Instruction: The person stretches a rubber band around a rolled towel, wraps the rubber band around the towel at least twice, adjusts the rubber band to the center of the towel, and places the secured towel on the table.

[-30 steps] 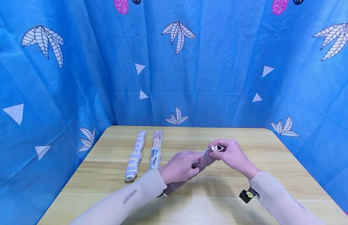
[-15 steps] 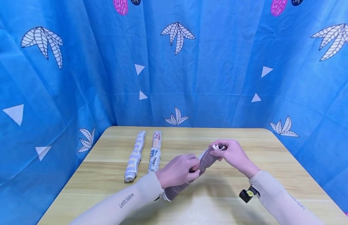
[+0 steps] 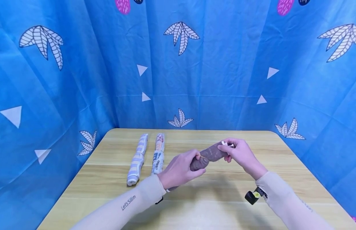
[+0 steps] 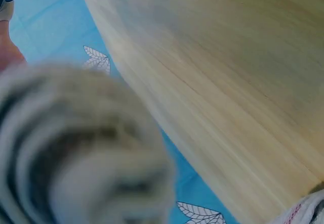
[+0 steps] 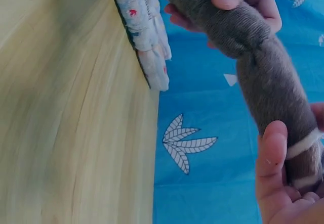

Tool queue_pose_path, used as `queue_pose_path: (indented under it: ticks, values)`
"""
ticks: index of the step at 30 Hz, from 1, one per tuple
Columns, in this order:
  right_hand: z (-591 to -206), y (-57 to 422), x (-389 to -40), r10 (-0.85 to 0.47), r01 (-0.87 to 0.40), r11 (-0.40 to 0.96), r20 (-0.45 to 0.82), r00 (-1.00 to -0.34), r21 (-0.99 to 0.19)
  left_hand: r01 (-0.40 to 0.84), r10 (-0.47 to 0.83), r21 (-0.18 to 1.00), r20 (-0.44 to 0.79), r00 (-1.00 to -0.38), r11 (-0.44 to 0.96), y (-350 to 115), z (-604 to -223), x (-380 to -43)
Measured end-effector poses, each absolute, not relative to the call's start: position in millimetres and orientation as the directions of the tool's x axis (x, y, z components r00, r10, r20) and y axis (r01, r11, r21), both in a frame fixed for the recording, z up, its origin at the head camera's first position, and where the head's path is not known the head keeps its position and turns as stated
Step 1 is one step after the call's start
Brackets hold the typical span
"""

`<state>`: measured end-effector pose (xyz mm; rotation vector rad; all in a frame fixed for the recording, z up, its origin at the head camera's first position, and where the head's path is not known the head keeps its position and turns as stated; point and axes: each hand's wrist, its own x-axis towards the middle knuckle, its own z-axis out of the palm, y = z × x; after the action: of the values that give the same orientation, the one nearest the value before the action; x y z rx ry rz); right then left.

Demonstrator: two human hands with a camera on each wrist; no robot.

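A grey-brown rolled towel [image 3: 213,153] is held slantwise above the table, its middle cinched narrow. My left hand [image 3: 180,169] grips its lower-left part, and a thin tan band [image 3: 204,157] runs from the index finger to the cinch. My right hand [image 3: 238,153] pinches the upper-right end, where a whitish edge shows. In the right wrist view the rolled towel [image 5: 273,82] spans both hands, with a pale stripe near the right-hand end. The coiled end of the rolled towel [image 4: 101,153] fills the left wrist view's lower left, blurred.
Two tied rolls lie at the left of the wooden table [image 3: 94,191]: a lavender-striped roll [image 3: 137,159] and a printed white roll [image 3: 158,156], partly behind my left hand. Blue patterned curtain [image 3: 178,80] encloses the table's back and sides.
The towel's right end has risen slightly with my right hand, and the roll has turned. My left fingers have shifted at the cinch, where a thin band now shows.
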<state>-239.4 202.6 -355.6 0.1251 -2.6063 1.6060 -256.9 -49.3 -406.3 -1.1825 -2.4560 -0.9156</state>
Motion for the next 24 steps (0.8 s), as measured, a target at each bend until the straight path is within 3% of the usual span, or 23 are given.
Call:
queue_pose_path:
  ticks: [7,13,18,21,24]
  values:
    - [-363,205,-239,-0.154,-0.248,0.418,0.201,-0.967,-0.874,0.655,0.632,0.652,0.333,-0.699,0.381,-54,-406,-260]
    - [-364,210,-236,-0.299,-0.315,0.349,0.214,-0.93,-0.883,0.467,0.704,0.856,0.191,-0.684,0.222,-56,-408,-268]
    - [-361,213,-234,-0.384,-0.319,0.29,0.195,-0.902,-0.902,0.311,0.733,0.942,0.124,-0.669,0.125,-58,-408,-270]
    - [-360,212,-233,-0.355,-0.325,0.331,0.202,-0.913,-0.886,0.329,0.73,0.935,0.132,-0.671,0.134,-58,-406,-268]
    - [-360,209,-233,-0.284,-0.317,0.387,0.215,-0.934,-0.866,0.466,0.704,0.865,0.214,-0.677,0.186,-55,-405,-262]
